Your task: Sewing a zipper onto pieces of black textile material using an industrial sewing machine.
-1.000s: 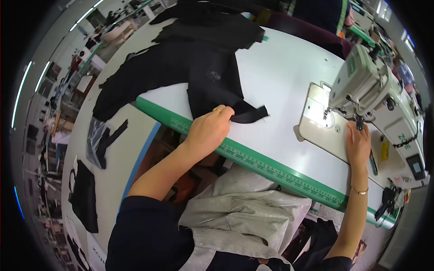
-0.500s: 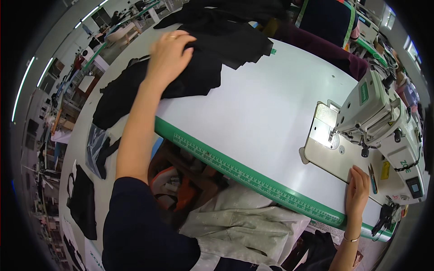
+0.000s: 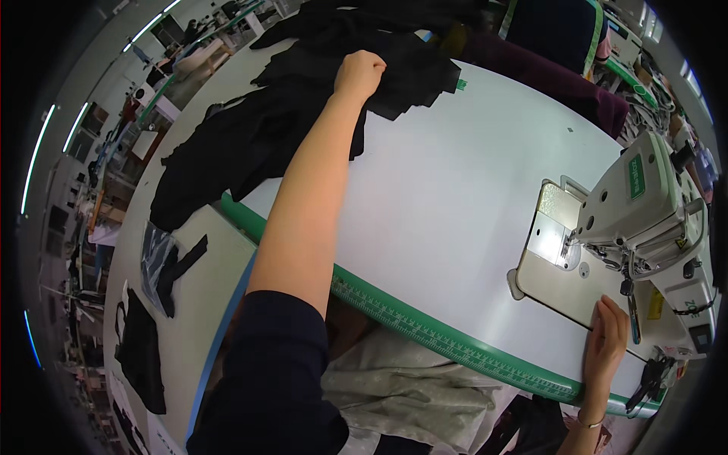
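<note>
Presently the left hand (image 3: pixel 359 73) is reaching far across the white sewing table (image 3: pixel 455 197), arm fully extended; its fingers are curling shut into the black fabric pile (image 3: pixel 303 114), gripping a fold of the cloth near the pile's upper right part; the fabric is lying at the far left of the table, spreading over the far edge and hanging down past the left corner; the right hand (image 3: pixel 604 345) is resting at the near edge of the table, fingers lying flat and extended on the pale machine bed (image 3: pixel 557 284), holding nothing; it is sitting just beside the needle area of the white sewing machine (image 3: pixel 644 205), which is standing at the right end of the table; a green measuring strip (image 3: pixel 425 330) is running along the table's near edge, between the two arms; pale grey cloth (image 3: pixel 409 394) is lying in the person's lap below that edge; further black pieces (image 3: pixel 163 269) are lying on a lower white surface (image 3: pixel 205 303) to the left, well apart from both hands.
</note>
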Available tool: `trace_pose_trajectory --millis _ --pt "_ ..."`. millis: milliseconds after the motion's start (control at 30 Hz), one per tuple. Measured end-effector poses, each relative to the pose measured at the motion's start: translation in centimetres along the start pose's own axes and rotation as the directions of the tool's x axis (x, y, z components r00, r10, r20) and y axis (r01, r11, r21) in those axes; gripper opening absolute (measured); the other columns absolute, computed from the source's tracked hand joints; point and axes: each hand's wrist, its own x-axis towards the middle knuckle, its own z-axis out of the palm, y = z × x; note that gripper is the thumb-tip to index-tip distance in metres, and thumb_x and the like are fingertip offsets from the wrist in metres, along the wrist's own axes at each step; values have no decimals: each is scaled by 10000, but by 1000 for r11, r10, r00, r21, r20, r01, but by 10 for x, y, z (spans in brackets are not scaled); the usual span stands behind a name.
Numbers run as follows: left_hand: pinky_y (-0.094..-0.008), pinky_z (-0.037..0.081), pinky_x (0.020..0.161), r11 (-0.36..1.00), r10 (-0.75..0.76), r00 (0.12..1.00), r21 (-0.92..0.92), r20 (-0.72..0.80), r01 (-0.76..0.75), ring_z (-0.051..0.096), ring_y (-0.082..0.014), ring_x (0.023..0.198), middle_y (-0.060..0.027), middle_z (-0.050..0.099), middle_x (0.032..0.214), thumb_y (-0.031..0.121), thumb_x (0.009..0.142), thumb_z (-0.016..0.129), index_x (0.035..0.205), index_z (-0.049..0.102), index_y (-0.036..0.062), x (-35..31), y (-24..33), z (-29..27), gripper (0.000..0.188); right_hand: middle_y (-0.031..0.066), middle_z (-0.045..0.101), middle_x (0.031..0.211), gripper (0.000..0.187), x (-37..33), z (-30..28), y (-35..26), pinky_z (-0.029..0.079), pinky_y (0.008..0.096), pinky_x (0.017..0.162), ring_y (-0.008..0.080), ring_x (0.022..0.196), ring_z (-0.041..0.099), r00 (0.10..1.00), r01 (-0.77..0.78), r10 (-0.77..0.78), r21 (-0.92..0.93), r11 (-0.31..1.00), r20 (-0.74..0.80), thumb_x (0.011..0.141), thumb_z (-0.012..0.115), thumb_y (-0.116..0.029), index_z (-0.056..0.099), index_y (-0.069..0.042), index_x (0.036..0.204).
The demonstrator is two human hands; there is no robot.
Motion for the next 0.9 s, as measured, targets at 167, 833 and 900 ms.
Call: trace_pose_trajectory --millis 167,833,900 --pt "-247 535 710 846 -169 950 -533 -263 3 689 -122 798 -48 734 886 128 915 660 1044 745 12 14 -4 -51 194 174 666 1141 278 0 4 1 504 406 900 349 1022 627 999 34 -34 22 999 -17 843 557 132 657 42 1087" --pt "-350 480 719 938 284 870 -70 -402 -339 613 -199 789 -115 648 861 142 971 603 1046 642 19 -10 -17 -136 149 150 682 1104 272 -12 -5 3 528 425 873 349 980 645 957 283 -286 -54 958 -51 787 592 94 658 7 1036" --pt "-293 430 588 848 454 796 -78 -401 -524 536 -126 632 -61 574 757 122 1031 525 1050 568 30 -73 64 -150 104 172 681 1133 303 -14 -8 -29 541 447 892 358 990 656 920 385 -385 -16 923 -75 765 602 86 665 8 1051"
